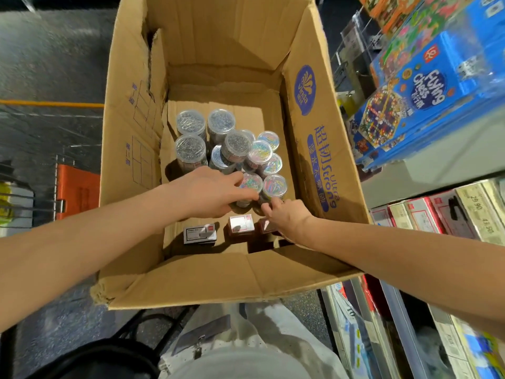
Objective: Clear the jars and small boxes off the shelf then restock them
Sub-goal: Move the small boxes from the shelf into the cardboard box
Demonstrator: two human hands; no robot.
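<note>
While reaching into carton [314,149]: jars [232,149] upright, axes vertical, packed just far of both hands. Left hand [210,191] curled round near jar [250,181] — right hand [287,214] fingertips at next jar [274,186] base, grip unclear. Small boxes [241,224] nearer — along near wall.

Clear clip jars [236,144] upright, small boxes [241,223] flat, in carton [218,36]
</note>
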